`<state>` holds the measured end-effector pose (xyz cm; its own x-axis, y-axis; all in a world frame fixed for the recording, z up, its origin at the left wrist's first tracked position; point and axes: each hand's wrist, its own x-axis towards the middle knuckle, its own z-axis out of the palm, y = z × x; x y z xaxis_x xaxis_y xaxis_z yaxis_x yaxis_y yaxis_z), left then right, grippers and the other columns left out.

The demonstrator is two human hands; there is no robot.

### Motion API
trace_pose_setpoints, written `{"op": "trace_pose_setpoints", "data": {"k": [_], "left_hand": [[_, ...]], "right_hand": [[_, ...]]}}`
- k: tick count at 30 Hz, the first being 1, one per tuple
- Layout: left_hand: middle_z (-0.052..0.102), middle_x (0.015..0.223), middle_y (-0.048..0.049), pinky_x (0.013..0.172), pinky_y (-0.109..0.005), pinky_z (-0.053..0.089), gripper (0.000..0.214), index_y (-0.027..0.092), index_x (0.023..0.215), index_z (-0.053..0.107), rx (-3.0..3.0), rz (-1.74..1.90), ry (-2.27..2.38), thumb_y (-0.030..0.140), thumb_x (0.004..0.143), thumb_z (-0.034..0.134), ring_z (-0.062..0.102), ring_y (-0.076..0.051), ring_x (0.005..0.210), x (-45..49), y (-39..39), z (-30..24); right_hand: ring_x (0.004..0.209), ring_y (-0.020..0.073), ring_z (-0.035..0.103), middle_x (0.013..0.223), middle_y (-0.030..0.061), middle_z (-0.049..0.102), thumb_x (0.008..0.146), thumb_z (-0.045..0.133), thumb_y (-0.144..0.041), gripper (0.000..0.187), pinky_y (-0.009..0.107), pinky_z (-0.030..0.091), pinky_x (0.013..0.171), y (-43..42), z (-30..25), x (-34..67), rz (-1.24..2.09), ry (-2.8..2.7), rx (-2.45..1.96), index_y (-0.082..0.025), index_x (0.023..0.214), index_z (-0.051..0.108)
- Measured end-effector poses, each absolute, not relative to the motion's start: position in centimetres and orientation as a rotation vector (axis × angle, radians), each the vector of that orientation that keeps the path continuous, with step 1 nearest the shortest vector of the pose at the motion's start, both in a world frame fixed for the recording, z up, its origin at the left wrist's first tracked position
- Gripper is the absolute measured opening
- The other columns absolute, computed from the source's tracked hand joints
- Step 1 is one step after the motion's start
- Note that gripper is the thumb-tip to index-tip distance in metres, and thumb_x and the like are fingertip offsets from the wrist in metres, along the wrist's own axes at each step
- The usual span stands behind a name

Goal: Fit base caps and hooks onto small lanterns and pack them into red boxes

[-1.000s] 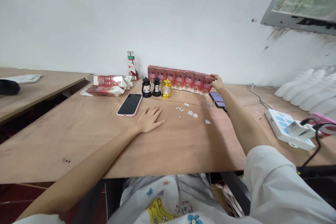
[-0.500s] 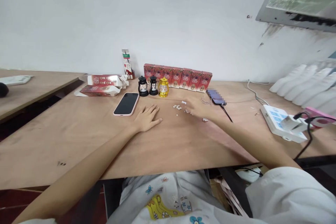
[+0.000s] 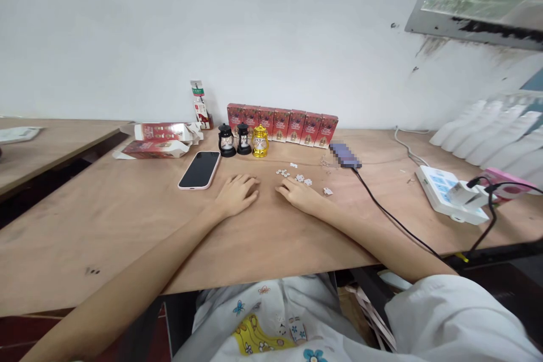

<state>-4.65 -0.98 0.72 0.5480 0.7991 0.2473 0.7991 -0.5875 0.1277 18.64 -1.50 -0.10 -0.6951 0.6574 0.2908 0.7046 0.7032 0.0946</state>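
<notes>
My left hand (image 3: pixel 237 195) rests palm down on the wooden table, fingers slightly bent and apart, holding nothing. Facing it, my right hand (image 3: pixel 300 196) lies palm down with loosely curved fingers, and no object shows in it. Just beyond the right fingers are small round silvery discs (image 3: pixel 282 172) and little white pieces (image 3: pixel 303 179). One more white piece (image 3: pixel 328 191) lies right of that hand. Behind the hands stand two small black lanterns, one on the left (image 3: pixel 227 142) and one in the middle (image 3: pixel 243 141), beside a gold lantern (image 3: pixel 260 143).
A pink-edged phone (image 3: pixel 200 170) lies left of my left hand. Several red boxes (image 3: pixel 281 125) stand in a row by the wall; opened red packaging (image 3: pixel 156 149) is at left. A second phone (image 3: pixel 345 155) trails a black cable (image 3: pixel 394 218) toward a white power strip (image 3: pixel 449 192).
My right hand has moved left and nearer to me, off the small pieces, which now show more fully. My left hand's fingers have drawn in slightly. The camera view has shifted a little.
</notes>
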Motion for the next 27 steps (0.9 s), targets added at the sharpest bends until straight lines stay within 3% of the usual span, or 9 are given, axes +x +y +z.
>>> {"op": "trace_pose_setpoints", "data": {"k": [4, 9, 16, 20, 23, 25, 27], "left_hand": [[0.059, 0.121, -0.0084, 0.096, -0.045, 0.038, 0.033, 0.022, 0.111, 0.057, 2.804, 0.454, 1.410, 0.034, 0.087, 0.038, 0.054, -0.027, 0.113, -4.5, -1.2, 1.1], [0.064, 0.107, -0.0094, 0.093, -0.045, 0.038, 0.029, 0.020, 0.102, 0.060, 2.872, 0.517, 1.460, 0.031, 0.086, 0.039, 0.056, -0.027, 0.104, -5.2, -1.0, 2.0], [0.061, 0.108, -0.0122, 0.085, -0.047, 0.041, 0.029, 0.019, 0.102, 0.060, 2.791, 0.679, 1.796, 0.029, 0.083, 0.041, 0.053, -0.031, 0.105, -7.4, 1.0, 2.9], [0.053, 0.127, -0.0160, 0.096, -0.051, 0.034, 0.038, 0.017, 0.118, 0.056, 2.960, 0.694, 1.753, 0.021, 0.084, 0.039, 0.043, -0.034, 0.121, -7.2, 4.8, 4.7], [0.043, 0.141, -0.0113, 0.108, -0.050, 0.022, 0.050, 0.020, 0.129, 0.048, 3.202, 0.562, 1.376, 0.013, 0.080, 0.042, 0.032, -0.029, 0.134, -4.9, 8.3, 6.6], [0.041, 0.144, -0.0101, 0.111, -0.051, 0.015, 0.053, 0.019, 0.129, 0.049, 3.337, 0.390, 1.142, 0.013, 0.076, 0.047, 0.028, -0.028, 0.136, -2.5, 10.6, 7.6], [0.049, 0.137, -0.0100, 0.111, -0.051, 0.014, 0.049, 0.019, 0.121, 0.055, 3.433, 0.185, 1.141, 0.009, 0.073, 0.047, 0.032, -0.026, 0.133, -0.3, 12.5, 8.3]], "right_hand": [[0.088, 0.0195, 0.056, 0.091, 0.0083, 0.057, 0.097, 0.034, -0.022, 0.026, 0.034, 0.050, 0.079, -1.6, -0.5, 18.9, -0.211, -2.575, -0.996, -0.017, 0.100, 0.059], [0.091, 0.0225, 0.056, 0.095, 0.0114, 0.058, 0.096, 0.032, -0.019, 0.026, 0.038, 0.049, 0.082, -1.7, -0.7, 19.4, -0.067, -2.459, -0.947, -0.017, 0.099, 0.058], [0.088, 0.0217, 0.057, 0.093, 0.0099, 0.060, 0.094, 0.038, -0.018, 0.019, 0.038, 0.049, 0.082, -1.6, -0.7, 19.5, 0.044, -2.389, -1.033, -0.017, 0.091, 0.057], [0.090, 0.0222, 0.057, 0.094, 0.0102, 0.060, 0.093, 0.038, -0.016, 0.019, 0.039, 0.049, 0.083, -1.6, -0.7, 19.5, 0.022, -2.396, -1.035, -0.017, 0.092, 0.057], [0.092, 0.0220, 0.057, 0.096, 0.0110, 0.060, 0.091, 0.037, -0.012, 0.021, 0.039, 0.048, 0.085, -1.5, -0.8, 19.5, -0.023, -2.408, -1.040, -0.016, 0.095, 0.057], [0.094, 0.0225, 0.057, 0.097, 0.0124, 0.060, 0.092, 0.036, -0.012, 0.022, 0.039, 0.048, 0.085, -1.4, -0.9, 19.6, -0.045, -2.419, -1.047, -0.015, 0.097, 0.058], [0.093, 0.0232, 0.057, 0.098, 0.0143, 0.060, 0.092, 0.036, -0.013, 0.024, 0.039, 0.049, 0.083, -1.3, -1.1, 19.6, -0.073, -2.427, -1.061, -0.013, 0.099, 0.059]]}}
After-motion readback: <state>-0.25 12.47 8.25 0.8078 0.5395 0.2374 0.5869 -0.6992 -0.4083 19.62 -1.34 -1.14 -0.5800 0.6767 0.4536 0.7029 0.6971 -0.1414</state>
